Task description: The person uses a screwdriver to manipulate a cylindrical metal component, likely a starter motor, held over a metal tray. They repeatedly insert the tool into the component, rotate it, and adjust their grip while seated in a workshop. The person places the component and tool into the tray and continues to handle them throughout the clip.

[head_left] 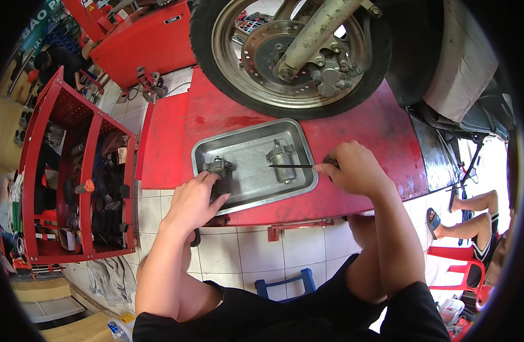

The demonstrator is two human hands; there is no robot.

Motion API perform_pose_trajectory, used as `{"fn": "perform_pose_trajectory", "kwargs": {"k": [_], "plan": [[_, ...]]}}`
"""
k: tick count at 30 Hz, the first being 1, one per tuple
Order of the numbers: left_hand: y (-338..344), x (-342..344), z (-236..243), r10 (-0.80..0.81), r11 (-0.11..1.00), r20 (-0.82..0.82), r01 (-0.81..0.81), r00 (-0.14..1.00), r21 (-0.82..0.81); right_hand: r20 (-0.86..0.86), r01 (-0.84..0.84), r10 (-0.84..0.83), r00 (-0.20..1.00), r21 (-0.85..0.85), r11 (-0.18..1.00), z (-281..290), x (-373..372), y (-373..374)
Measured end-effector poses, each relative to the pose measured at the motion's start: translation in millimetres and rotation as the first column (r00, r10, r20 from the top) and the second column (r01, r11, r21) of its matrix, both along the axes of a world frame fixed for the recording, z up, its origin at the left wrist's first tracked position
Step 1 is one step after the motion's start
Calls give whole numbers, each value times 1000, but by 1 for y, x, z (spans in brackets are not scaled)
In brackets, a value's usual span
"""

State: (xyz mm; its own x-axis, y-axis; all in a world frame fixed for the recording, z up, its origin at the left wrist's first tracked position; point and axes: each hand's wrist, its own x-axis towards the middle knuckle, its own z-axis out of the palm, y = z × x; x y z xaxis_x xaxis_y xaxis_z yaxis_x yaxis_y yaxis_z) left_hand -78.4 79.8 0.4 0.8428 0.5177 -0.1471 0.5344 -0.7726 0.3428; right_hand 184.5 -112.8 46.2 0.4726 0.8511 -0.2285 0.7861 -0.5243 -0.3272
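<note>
A shallow metal tray [299,132] rests on the red lift platform. In its left part lies a grey metal mechanical part [217,165] with a darker lower end. My left hand [194,199] is closed round that part, fingers on its near side and thumb lower down. A second part, a silver cylindrical one like a small starter motor [283,165], lies in the tray's right half. My right hand [353,168] grips a thin black rod-like tool [299,166], its handle hidden in my fingers. The tool points left, passing over the silver cylinder; contact cannot be made out.
A motorcycle wheel [262,94] with brake disc and fork stands on the red platform [364,142] beyond the tray. At left is a red tool cart [91,182] holding tools. A blue stool [284,283] shows below. Another person's legs [467,228] and a red chair [458,268] are right.
</note>
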Motion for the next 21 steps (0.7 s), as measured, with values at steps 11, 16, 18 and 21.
{"fn": "perform_pose_trajectory", "kwargs": {"k": [11, 16, 18, 21], "plan": [[-1, 2, -5, -44, 999, -34, 44, 998, 12, -103, -22, 23, 994, 13, 1000, -2, -1, 2], [-1, 1, -5, -39, 998, -31, 41, 999, 43, -88, -50, 55, 995, 68, 996, -5, -5, 3], [1, 0, -5, -21, 998, -18, 22, 1000, 58, -116, -56, 70, 991, 122, 991, -7, -7, 5], [5, -2, -4, 23, 995, -12, -21, 1000, 97, -216, -57, 100, 971, 198, 979, -18, -15, 11]]}}
